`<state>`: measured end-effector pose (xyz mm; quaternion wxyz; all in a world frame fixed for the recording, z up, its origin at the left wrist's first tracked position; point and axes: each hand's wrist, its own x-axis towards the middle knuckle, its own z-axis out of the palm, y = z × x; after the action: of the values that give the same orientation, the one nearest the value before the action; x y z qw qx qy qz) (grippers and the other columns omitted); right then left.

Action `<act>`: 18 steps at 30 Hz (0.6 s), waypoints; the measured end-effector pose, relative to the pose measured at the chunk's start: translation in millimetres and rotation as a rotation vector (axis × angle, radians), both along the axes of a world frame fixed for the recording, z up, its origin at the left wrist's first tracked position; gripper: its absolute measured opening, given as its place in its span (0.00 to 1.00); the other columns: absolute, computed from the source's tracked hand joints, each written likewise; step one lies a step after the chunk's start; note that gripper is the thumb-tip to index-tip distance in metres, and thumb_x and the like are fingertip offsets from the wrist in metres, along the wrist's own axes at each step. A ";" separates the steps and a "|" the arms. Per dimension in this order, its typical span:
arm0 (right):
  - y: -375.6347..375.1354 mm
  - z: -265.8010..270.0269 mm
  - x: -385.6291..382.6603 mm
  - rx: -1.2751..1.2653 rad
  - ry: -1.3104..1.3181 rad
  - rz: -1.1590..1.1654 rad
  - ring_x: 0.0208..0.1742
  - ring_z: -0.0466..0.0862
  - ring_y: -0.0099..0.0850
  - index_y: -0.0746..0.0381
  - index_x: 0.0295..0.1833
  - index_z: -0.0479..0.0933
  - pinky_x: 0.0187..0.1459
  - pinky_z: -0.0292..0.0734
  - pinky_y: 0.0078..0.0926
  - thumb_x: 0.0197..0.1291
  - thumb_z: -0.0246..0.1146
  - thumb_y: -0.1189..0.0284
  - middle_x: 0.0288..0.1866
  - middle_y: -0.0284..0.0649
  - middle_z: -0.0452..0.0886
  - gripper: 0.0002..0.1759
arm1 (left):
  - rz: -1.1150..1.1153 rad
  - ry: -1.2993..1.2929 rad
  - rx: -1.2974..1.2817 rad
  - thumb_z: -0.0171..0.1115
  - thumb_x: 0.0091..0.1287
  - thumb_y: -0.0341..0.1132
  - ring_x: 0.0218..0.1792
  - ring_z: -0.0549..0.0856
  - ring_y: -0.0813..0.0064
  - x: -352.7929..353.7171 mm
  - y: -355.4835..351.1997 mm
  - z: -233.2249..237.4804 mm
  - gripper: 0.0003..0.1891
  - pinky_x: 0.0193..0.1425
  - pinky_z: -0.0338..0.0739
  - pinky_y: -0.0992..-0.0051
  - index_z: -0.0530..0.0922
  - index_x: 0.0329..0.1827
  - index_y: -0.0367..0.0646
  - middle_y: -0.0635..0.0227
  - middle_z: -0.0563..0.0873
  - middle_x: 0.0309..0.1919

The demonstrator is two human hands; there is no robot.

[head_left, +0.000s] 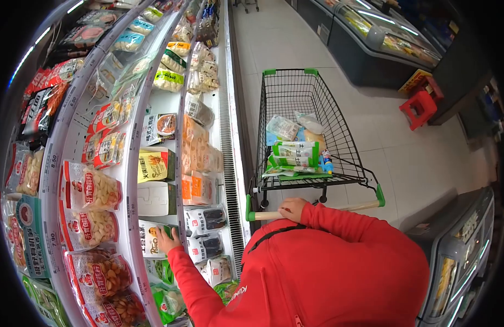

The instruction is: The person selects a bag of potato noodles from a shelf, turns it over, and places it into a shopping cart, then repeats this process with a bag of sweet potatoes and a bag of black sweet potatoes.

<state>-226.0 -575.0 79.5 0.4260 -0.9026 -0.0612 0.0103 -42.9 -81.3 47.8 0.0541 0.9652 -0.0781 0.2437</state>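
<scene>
My left hand reaches into the refrigerated shelf, its fingers bent at the right end of a white packet with a yellow and green print. How far the fingers wrap under it is hidden. My right hand is closed over the pale handle of a shopping cart near its left end. In the black wire cart lie green-and-white packets, clear bags of food and a small blue figure-like item.
Left of the cart, shelves hold red-and-clear bags, a yellow box, orange packs and dark-filled packets. A freezer and red stool stand at right. Tiled floor runs between.
</scene>
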 end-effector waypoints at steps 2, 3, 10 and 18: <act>-1.4 -1.1 -1.2 0.003 -0.007 -0.005 0.39 0.80 0.45 0.62 0.36 0.80 0.44 0.75 0.39 0.60 0.55 0.65 0.36 0.44 0.80 0.13 | 0.037 0.077 0.064 0.65 0.58 0.44 0.58 0.74 0.52 -5.9 -6.8 3.5 0.21 0.61 0.68 0.58 0.79 0.51 0.39 0.54 0.71 0.64; -1.9 -1.9 -1.7 0.006 -0.019 -0.006 0.39 0.80 0.45 0.62 0.36 0.79 0.43 0.75 0.39 0.60 0.55 0.65 0.35 0.44 0.80 0.13 | 0.060 0.118 0.097 0.65 0.58 0.44 0.58 0.73 0.52 -7.8 -9.2 3.3 0.20 0.61 0.68 0.58 0.80 0.49 0.40 0.56 0.70 0.65; 0.1 1.1 3.0 0.045 0.012 -0.045 0.38 0.79 0.47 0.62 0.34 0.78 0.41 0.74 0.40 0.60 0.55 0.66 0.34 0.46 0.79 0.12 | 0.282 0.501 -0.143 0.57 0.65 0.41 0.39 0.83 0.49 -1.5 -4.5 -8.5 0.10 0.43 0.75 0.56 0.78 0.43 0.47 0.56 0.85 0.39; -34.9 25.2 29.9 0.224 -0.075 -0.241 0.36 0.80 0.45 0.64 0.39 0.80 0.39 0.75 0.35 0.61 0.57 0.66 0.36 0.46 0.81 0.13 | 0.365 0.499 -0.152 0.55 0.66 0.43 0.43 0.83 0.53 -3.8 -9.2 -1.6 0.10 0.43 0.76 0.57 0.78 0.46 0.52 0.60 0.84 0.41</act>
<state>-196.1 -609.9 104.7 0.5197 -0.8499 0.0307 -0.0816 -46.7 -90.5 46.2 0.0987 0.9864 0.1307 0.0102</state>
